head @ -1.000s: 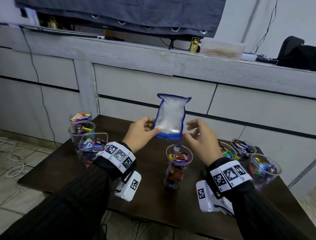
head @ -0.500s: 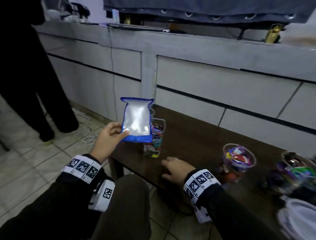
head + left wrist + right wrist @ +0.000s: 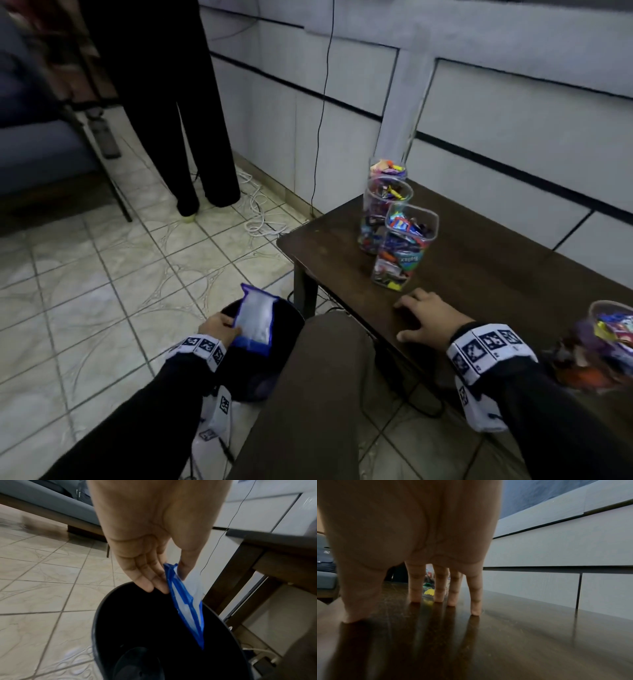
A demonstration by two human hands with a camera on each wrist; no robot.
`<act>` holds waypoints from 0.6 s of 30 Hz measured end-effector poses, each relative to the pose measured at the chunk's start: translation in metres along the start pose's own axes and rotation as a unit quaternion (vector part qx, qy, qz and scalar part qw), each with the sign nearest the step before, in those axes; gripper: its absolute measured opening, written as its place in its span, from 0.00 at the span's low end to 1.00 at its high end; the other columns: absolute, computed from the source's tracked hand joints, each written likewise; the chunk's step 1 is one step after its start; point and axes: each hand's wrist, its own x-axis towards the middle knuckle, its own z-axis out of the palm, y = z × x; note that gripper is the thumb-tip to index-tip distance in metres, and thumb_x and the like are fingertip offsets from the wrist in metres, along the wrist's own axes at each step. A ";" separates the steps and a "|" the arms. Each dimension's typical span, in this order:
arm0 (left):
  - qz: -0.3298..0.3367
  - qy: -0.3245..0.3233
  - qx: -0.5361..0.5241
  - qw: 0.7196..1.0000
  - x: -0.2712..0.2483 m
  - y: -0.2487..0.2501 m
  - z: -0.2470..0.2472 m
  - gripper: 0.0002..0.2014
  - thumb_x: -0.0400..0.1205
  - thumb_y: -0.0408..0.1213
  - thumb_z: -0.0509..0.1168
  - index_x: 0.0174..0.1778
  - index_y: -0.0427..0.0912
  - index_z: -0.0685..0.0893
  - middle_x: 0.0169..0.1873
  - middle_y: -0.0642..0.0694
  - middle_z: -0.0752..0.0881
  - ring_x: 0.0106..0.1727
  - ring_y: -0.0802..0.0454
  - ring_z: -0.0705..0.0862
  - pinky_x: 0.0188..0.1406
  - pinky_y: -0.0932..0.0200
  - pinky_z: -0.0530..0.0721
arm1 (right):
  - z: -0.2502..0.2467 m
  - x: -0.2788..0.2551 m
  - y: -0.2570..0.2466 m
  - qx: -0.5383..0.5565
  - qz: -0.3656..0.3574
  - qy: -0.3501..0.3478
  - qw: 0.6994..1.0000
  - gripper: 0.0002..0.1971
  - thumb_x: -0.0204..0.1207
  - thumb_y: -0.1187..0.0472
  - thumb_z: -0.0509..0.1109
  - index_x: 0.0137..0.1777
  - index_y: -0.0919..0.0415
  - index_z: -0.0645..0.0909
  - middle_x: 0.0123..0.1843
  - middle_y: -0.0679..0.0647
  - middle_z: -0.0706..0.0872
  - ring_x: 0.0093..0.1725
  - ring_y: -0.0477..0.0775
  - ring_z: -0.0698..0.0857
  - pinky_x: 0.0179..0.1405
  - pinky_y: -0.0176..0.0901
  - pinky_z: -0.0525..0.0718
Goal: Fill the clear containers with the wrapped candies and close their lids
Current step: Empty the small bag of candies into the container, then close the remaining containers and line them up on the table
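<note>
Lowered from chest height, the empty blue-edged bag (image 3: 255,320) is now held over a black bin (image 3: 294,317) on the floor.
It is pinched between thumb and fingers of the left hand (image 3: 219,327); the right hand (image 3: 426,317) is spread flat, fingertips on the dark table (image 3: 479,274). Candy-filled clear containers (image 3: 402,246) are stood lidless near the table's corner.

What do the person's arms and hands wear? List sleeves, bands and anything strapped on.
Both hands, left hand and right hand, are bare. Black long sleeves cover both arms. Each wrist carries a white band printed with black square markers, with a white marker-tagged camera unit hanging below.
</note>
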 end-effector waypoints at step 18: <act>0.388 -0.025 -0.208 0.897 -0.064 0.135 -0.016 0.10 0.82 0.30 0.68 0.49 0.52 0.85 0.40 0.50 0.92 0.43 0.49 0.89 0.49 0.57 0.86 | -0.010 -0.041 -0.001 0.065 -0.001 0.034 0.997 0.25 0.77 0.52 0.70 0.73 0.54 0.71 0.71 0.58 0.71 0.71 0.59 0.72 0.69 0.50 0.73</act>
